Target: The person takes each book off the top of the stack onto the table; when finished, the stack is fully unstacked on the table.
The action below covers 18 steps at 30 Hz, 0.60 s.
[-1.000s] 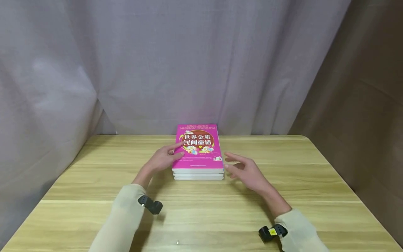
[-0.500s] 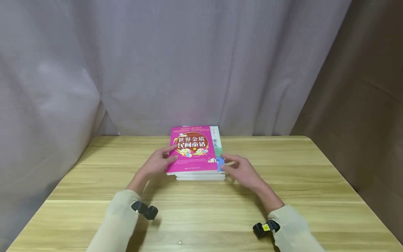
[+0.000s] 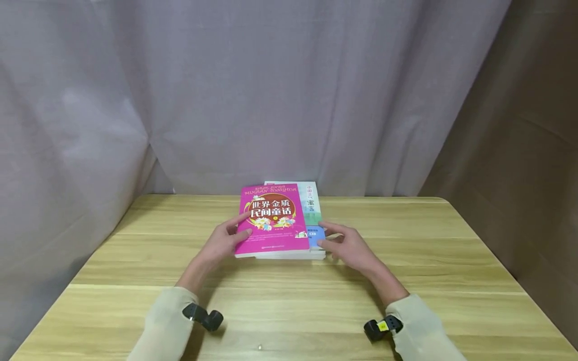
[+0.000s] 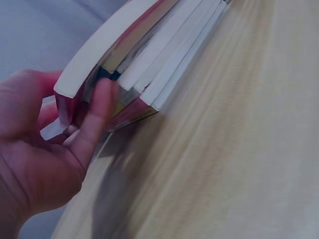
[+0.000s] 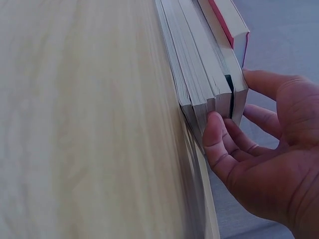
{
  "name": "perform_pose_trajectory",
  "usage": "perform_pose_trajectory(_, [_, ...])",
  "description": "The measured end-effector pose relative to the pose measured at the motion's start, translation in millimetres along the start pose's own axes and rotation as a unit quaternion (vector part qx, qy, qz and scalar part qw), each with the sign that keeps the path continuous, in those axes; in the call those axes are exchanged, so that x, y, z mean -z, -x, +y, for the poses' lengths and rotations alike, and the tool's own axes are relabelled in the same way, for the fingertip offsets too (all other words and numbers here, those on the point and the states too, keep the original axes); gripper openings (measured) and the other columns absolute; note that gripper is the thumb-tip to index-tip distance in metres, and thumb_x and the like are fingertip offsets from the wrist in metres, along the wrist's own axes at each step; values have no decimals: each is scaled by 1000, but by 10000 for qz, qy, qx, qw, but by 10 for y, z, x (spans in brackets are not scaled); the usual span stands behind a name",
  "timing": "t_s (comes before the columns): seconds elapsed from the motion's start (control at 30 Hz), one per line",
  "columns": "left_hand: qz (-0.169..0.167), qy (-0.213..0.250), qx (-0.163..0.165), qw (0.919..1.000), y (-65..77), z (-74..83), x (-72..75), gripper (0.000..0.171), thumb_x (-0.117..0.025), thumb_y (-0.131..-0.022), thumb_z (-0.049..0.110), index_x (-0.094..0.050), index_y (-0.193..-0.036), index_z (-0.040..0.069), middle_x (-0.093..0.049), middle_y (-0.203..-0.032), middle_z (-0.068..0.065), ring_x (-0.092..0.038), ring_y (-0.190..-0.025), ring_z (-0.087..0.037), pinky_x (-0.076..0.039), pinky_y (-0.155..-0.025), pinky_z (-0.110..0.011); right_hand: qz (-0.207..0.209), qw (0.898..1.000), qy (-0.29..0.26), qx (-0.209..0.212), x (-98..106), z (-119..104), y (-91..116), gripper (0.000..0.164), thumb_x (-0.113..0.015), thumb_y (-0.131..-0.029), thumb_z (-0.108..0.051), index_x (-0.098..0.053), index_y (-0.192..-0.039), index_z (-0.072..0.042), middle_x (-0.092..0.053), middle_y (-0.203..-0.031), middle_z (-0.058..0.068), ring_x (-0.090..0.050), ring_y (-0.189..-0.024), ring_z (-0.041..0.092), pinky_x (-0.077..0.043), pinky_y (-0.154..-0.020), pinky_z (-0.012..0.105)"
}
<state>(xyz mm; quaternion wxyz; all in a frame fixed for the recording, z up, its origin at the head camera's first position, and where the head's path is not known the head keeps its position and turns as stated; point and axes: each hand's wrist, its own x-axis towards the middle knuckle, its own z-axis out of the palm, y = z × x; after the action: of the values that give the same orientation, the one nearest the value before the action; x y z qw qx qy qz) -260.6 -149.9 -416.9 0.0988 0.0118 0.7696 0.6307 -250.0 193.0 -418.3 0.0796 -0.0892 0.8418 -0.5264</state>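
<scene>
A magenta-covered book (image 3: 273,239) with white Chinese lettering lies on top of a stack of books, shifted to the left of it. My left hand (image 3: 223,240) grips its left edge; in the left wrist view, fingers curl round the raised corner of this magenta book (image 4: 102,47). Under it shows a book with a pale green and blue cover (image 3: 311,205), the upper one of the remaining stack (image 5: 204,64). My right hand (image 3: 349,245) holds the right side of that stack near its front corner, fingertips against the edges. The lower covers are hidden.
The stack stands on a light wooden table (image 3: 289,301) near its far edge. Behind hangs a grey curtain (image 3: 271,90). A tiny shiny speck (image 3: 259,347) lies near the front. Black wrist cameras sit on both sleeves.
The magenta book has slid left and toward me with my left hand, uncovering the green and blue cover. My right hand has come from beside the stack to its right edge.
</scene>
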Motion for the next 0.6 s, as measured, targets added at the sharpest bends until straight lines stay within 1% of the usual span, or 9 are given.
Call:
perform_pose_trajectory(0.13, [50,186,-106,9998,6,-22,-15,63,-64,-105,17,-41,-164,22,-55,-140,-27,-68,-82,-15,-59,-69,-25,-9,10000,6,25,10,3,-5,64,-74,-99,-24,-50,-158,-12,-58,-142,24,-69,-88,23,-58,-64,31])
perform_pose_trajectory(0.2, [53,244,-141,9996,10,-29,-14,66,-64,-105,15,-38,-165,22,-54,-140,-28,-68,-82,-15,-60,-70,-25,-37,10000,4,13,11,-2,-5,65,-74,-99,-25,-50,-158,-13,-57,-143,24,-69,-90,22,-58,-65,30])
perform_pose_trajectory(0.33, [55,422,-57,9991,30,-38,-1,73,-64,-105,13,-30,-168,25,-54,-140,-27,-70,-86,-17,-61,-73,-27,-44,10000,4,-4,7,-17,-8,65,-74,-99,-25,-50,-158,-13,-57,-144,24,-69,-91,22,-59,-65,31])
perform_pose_trajectory(0.47, [-55,780,-15,9969,61,-47,21,77,-62,-106,10,-23,-170,25,-54,-146,-29,-73,-90,-16,-63,-77,-28,-9,10000,15,-16,6,-28,-11,64,-74,-99,-24,-51,-158,-13,-57,-143,24,-69,-90,23,-58,-65,31])
perform_pose_trajectory(0.6, [-179,1246,12,9920,84,-70,46,82,-60,-106,5,-14,-172,24,-49,-154,-32,-75,-91,-15,-65,-80,-29,-11,10000,30,-35,3,-28,-20,64,-74,-99,-25,-51,-158,-14,-57,-142,23,-69,-90,22,-57,-65,30])
